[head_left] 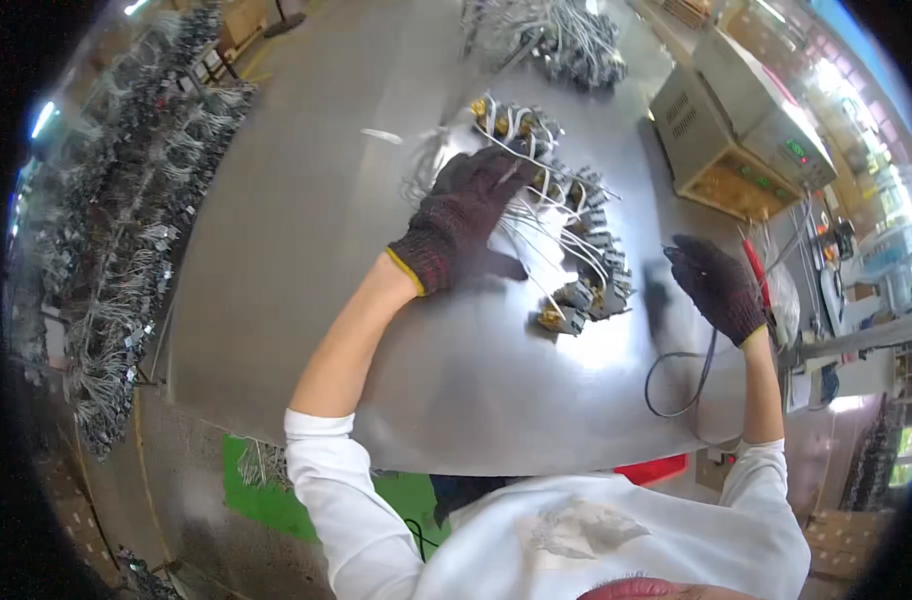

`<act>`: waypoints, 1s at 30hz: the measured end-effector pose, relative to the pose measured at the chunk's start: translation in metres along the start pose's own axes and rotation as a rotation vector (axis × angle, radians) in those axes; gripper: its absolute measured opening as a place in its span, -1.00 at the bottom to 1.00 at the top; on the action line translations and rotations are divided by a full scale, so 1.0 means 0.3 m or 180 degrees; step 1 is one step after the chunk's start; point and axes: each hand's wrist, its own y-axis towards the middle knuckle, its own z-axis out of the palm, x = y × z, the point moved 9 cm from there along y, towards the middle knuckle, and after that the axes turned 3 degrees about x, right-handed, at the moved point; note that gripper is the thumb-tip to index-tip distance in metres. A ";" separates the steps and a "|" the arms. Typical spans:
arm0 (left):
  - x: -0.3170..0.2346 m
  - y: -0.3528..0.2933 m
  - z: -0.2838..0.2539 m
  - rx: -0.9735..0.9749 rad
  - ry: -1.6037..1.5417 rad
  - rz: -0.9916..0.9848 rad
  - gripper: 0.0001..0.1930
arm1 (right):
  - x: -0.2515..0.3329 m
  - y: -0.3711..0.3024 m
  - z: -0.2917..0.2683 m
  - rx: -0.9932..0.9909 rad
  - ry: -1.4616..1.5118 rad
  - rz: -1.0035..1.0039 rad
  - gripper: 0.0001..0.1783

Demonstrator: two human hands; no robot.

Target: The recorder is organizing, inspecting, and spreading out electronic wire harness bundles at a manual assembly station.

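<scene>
My left hand (464, 212), in a dark knitted glove with a yellow cuff edge, reaches over the metal table (306, 240). Its fingers stretch toward a curved row of small black parts with yellowish ends (603, 250), and its thumb is spread apart. White wires (576, 240) run from those parts beside and partly under this hand. Whether the fingertips touch them I cannot tell. To the right of the row, my right hand (714, 288), gloved alike, has its fingers extended with nothing visible in them. Close beside it is a red, handle-like item (755, 272).
A beige box-shaped instrument (711, 115) with a lit green display stands at the back right. Another pile of wired parts (566, 45) lies at the far end. A black cord (648, 390) loops near the right wrist. Racks of hanging wired parts (126, 230) line the left.
</scene>
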 end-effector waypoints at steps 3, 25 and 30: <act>0.119 -0.040 0.088 0.0556 0.0385 -0.0775 0.19 | -0.003 0.023 0.007 -0.0175 -0.1057 -0.0103 -0.42; -0.266 -0.034 -0.033 -0.1484 0.3261 0.1468 -0.63 | 0.629 0.330 0.102 0.0181 -0.0170 -0.1741 -0.24; -0.315 -0.050 -0.091 -0.1405 0.2619 0.1792 -0.54 | 0.517 0.359 0.157 0.0440 0.0454 -0.1382 -0.39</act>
